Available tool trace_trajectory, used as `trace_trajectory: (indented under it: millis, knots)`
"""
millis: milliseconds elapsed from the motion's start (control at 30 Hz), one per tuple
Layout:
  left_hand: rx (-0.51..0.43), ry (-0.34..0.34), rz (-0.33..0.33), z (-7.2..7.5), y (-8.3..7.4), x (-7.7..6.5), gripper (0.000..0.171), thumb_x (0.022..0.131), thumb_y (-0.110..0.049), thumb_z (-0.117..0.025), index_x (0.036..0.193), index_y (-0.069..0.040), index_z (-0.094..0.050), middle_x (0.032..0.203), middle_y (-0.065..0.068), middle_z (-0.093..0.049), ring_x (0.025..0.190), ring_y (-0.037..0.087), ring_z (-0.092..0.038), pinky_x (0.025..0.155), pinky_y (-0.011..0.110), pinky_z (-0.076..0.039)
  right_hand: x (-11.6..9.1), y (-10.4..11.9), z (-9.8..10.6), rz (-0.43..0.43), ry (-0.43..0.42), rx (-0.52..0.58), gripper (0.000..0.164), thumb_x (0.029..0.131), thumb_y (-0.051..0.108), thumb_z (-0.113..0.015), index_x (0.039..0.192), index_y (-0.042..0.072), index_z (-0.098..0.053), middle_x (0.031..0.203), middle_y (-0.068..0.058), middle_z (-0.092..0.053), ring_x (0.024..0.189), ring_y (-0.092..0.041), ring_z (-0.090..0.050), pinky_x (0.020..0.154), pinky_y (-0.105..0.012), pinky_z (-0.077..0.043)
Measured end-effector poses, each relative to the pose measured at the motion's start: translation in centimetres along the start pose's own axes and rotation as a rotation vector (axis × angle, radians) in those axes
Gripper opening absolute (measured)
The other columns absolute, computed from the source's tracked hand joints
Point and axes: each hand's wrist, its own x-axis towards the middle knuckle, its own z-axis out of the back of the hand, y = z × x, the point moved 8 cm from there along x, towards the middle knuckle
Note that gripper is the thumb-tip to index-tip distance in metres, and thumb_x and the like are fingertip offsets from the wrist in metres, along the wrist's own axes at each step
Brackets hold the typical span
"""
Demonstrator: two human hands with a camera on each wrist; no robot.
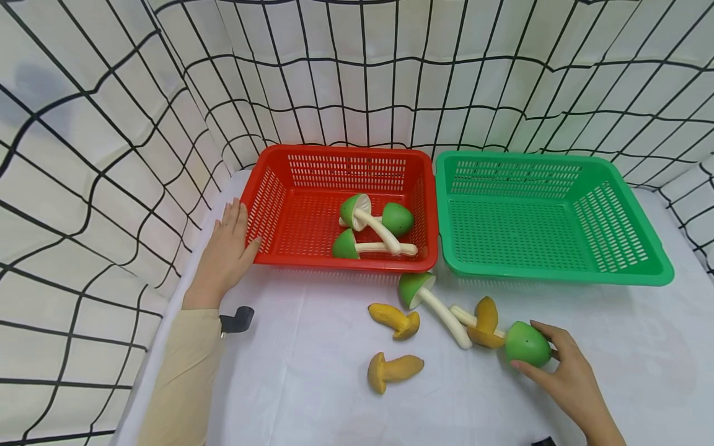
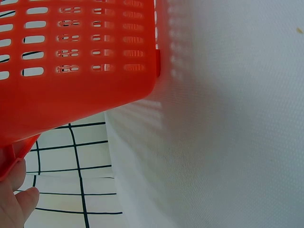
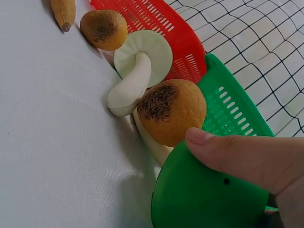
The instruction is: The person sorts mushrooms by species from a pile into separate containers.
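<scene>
My right hand [image 1: 566,371] holds the green cap of a toy mushroom [image 1: 527,344] between thumb and fingers; its pale stem runs left beneath a brown mushroom [image 1: 485,323]. In the right wrist view the thumb [image 3: 223,149] presses on the green cap [image 3: 204,190]. Another green-capped mushroom [image 1: 443,313] lies just left of these, by the baskets. My left hand [image 1: 223,254] rests at the left rim of the red basket [image 1: 334,263], fingers extended along it. Several green-capped mushrooms [image 1: 398,219] lie inside that basket.
A green basket [image 1: 558,275] stands against the red one's right side. Two yellow-brown mushrooms [image 1: 398,368] lie on the white tablecloth [image 1: 301,384] in front. White walls with black wire grid [image 1: 368,87] enclose the back and left.
</scene>
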Motion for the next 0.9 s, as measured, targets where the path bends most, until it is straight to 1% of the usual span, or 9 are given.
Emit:
trace_trajectory:
  millis: [233, 400, 467, 600, 667, 733, 900]
  knots:
    - [-0.003, 0.007, 0.005, 0.0, -0.1, 0.0, 0.066, 0.096, -0.024, -0.039, 0.145, 0.012, -0.012, 0.153, 0.027, -0.007, 0.142, 0.038, -0.004, 0.111, 0.056, -0.01, 0.0, 0.1, 0.0, -0.002, 0.001, -0.012, 0.073, 0.069, 0.022, -0.085, 0.128, -0.003, -0.049, 0.122, -0.019, -0.051, 0.106, -0.033, -0.05, 0.075, -0.005, -0.034]
    - [-0.001, 0.006, 0.005, 0.0, -0.1, 0.0, 0.067, 0.096, -0.024, -0.039, 0.145, 0.012, -0.012, 0.154, 0.026, -0.007, 0.142, 0.039, -0.005, 0.111, 0.056, -0.01, -0.1, 0.3, 0.2, 0.0, -0.016, -0.013, 0.072, 0.068, 0.022, -0.085, 0.127, -0.002, -0.05, 0.121, -0.019, -0.052, 0.105, -0.032, -0.051, 0.075, -0.004, -0.034]
    - [-0.002, 0.005, 0.005, -0.1, -0.1, 0.0, 0.067, 0.096, -0.024, -0.039, 0.145, 0.012, -0.012, 0.153, 0.026, -0.007, 0.142, 0.039, -0.005, 0.111, 0.056, -0.01, -0.1, 0.3, 0.3, 0.004, -0.031, -0.016, 0.071, 0.068, 0.021, -0.085, 0.127, -0.001, -0.051, 0.121, -0.017, -0.052, 0.105, -0.026, -0.05, 0.075, -0.003, -0.033]
    - [0.0, 0.008, 0.006, -0.1, 0.0, 0.0, 0.067, 0.097, -0.024, -0.039, 0.145, 0.012, -0.011, 0.154, 0.026, -0.006, 0.142, 0.039, -0.004, 0.111, 0.056, -0.01, -0.1, 0.4, 0.7, 0.011, -0.06, -0.014, 0.071, 0.067, 0.021, -0.086, 0.127, 0.002, -0.052, 0.121, -0.015, -0.054, 0.102, -0.002, -0.043, 0.076, -0.002, -0.033]
    - [-0.001, 0.009, 0.005, -0.1, 0.0, 0.0, 0.067, 0.097, -0.024, -0.039, 0.145, 0.012, -0.011, 0.154, 0.026, -0.006, 0.142, 0.039, -0.004, 0.111, 0.056, -0.009, -0.2, 0.4, 0.9, 0.017, -0.07, -0.006, 0.07, 0.067, 0.021, -0.086, 0.127, 0.002, -0.053, 0.121, -0.014, -0.054, 0.1, 0.008, -0.038, 0.077, -0.001, -0.032]
    - [-0.001, 0.011, 0.005, -0.1, 0.0, 0.0, 0.067, 0.097, -0.024, -0.039, 0.145, 0.012, -0.011, 0.154, 0.026, -0.006, 0.142, 0.039, -0.004, 0.111, 0.056, -0.009, -0.2, 0.5, 1.1, 0.02, -0.078, 0.004, 0.07, 0.067, 0.02, -0.086, 0.127, 0.003, -0.053, 0.121, -0.014, -0.054, 0.1, 0.012, -0.035, 0.077, 0.0, -0.031]
    - [0.003, 0.014, 0.009, -0.1, 0.0, 0.0, 0.067, 0.097, -0.025, -0.039, 0.145, 0.012, -0.011, 0.154, 0.026, -0.005, 0.142, 0.038, -0.003, 0.111, 0.056, -0.009, -0.2, 0.6, 1.4, 0.028, -0.084, 0.022, 0.069, 0.068, 0.019, -0.086, 0.126, 0.003, -0.054, 0.12, -0.012, -0.053, 0.1, 0.013, -0.036, 0.078, 0.002, -0.029]
